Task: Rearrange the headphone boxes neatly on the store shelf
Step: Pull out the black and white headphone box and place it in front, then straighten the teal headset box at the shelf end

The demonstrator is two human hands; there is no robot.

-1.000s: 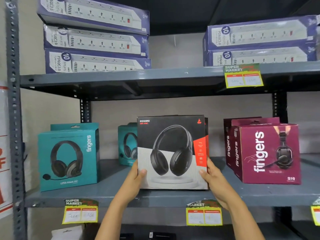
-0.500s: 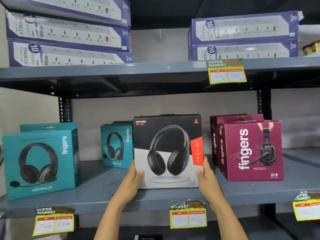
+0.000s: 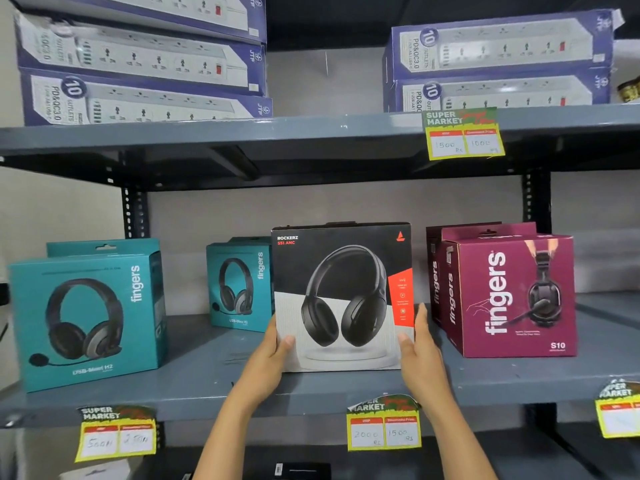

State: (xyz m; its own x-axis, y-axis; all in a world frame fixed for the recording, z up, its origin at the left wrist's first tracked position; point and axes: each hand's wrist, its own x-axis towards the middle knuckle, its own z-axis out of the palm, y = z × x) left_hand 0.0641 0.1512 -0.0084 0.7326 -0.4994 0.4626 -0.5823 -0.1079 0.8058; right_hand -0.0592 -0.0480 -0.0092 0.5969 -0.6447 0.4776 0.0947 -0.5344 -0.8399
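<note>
both hands clasp the black headphone box (image 3: pixel 341 296) by its lower sides — the left hand (image 3: pixel 272 358) with its thumb on the front face, the right hand (image 3: pixel 420 351) flat along the right edge. it stands upright at the middle of the grey shelf (image 3: pixel 207 382), between a teal box (image 3: pixel 239 285) set further back and a maroon box (image 3: pixel 509 292) just beside it — another teal box (image 3: pixel 86 317) stands well apart at the left.
</note>
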